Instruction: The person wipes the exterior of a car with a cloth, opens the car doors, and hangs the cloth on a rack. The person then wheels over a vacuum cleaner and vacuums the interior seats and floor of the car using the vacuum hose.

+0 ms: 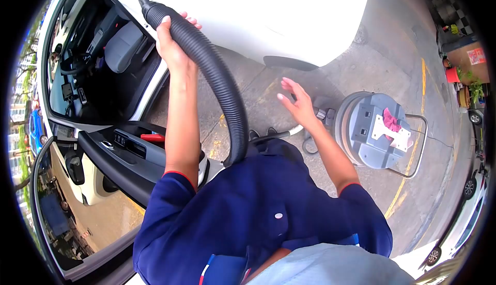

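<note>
My left hand (pixel 175 42) is wrapped round a black ribbed vacuum hose (pixel 219 73) close to its nozzle end. The nozzle (pixel 144 2) points up and left, beside the white car's open doorway. From my hand the hose curves down to my body, where its lower part is hidden. My right hand (pixel 297 101) is held in the air with its fingers apart and nothing in it. Just right of it stands a vacuum cleaner (pixel 369 107) with a grey lid. A white bracket-like piece (pixel 380 129) and a pink cloth (pixel 391 120) lie on that lid.
The car's open door (pixel 129 153) is at my left, with a red item (pixel 152 138) on its armrest. Inside the car are a grey seat (pixel 123 47) and a steering wheel (pixel 77 63). Plants (pixel 474 89) and parked cars (pixel 469 223) line the far right.
</note>
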`<state>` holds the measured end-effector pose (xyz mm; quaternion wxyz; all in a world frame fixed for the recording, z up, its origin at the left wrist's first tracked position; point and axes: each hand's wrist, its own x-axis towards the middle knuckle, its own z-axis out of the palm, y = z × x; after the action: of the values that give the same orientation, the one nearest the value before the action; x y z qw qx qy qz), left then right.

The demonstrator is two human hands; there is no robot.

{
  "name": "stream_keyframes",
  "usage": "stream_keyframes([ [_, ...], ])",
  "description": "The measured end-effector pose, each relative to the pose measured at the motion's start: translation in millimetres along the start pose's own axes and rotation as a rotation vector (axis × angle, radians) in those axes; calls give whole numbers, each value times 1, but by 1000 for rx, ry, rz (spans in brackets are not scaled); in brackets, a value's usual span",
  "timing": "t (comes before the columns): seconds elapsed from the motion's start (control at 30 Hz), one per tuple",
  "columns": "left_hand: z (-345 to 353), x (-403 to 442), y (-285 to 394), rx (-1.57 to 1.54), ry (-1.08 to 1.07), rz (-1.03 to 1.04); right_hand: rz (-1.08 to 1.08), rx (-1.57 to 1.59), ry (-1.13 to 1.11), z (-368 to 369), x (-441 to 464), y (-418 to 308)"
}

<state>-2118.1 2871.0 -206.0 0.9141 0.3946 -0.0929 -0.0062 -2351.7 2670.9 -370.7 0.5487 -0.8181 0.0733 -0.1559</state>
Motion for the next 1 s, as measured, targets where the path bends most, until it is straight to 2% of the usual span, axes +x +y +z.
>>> stream_keyframes([
  [0.1,44,-29,-20,182,-59,202,-164,452,-44,18,61,-64],
  [0.13,49,-29,-23,267,-92,213,-199,638,-77,22,82,-85],
  [0.2,54,-21,-36,219,-101,383,-192,657,-201,12,116,-128],
  [0.23,54,-13,-34,194,-119,381,-167,681,-287,15,130,-142],
  [0.33,48,17,-12,183,-206,449,-308,559,-255,49,170,-186],
  [0.37,40,29,2,281,-260,533,-348,495,-207,64,186,-196],
  [0.43,17,55,23,355,-308,493,-256,657,-313,91,214,-224],
  [0.57,-51,102,67,91,-257,353,-373,516,-434,176,271,-241],
  [0.6,-75,109,74,106,-257,424,-394,478,-455,200,278,-241],
  [0.63,-98,112,83,97,-230,407,-410,434,-484,224,286,-240],
  [0.7,-141,123,97,164,-161,466,-458,427,-568,270,300,-238],
  [0.77,-180,136,122,195,-72,401,-405,269,-709,306,315,-235],
  [0.83,-217,149,157,66,-15,282,-398,81,-875,339,325,-233],
  [0.87,-233,158,170,27,21,332,-431,2,-952,358,332,-231],
  [0.97,-275,179,189,48,236,392,-376,29,-992,422,342,-238],
  [1.0,-286,184,189,44,293,406,-372,126,-987,446,345,-236],
])
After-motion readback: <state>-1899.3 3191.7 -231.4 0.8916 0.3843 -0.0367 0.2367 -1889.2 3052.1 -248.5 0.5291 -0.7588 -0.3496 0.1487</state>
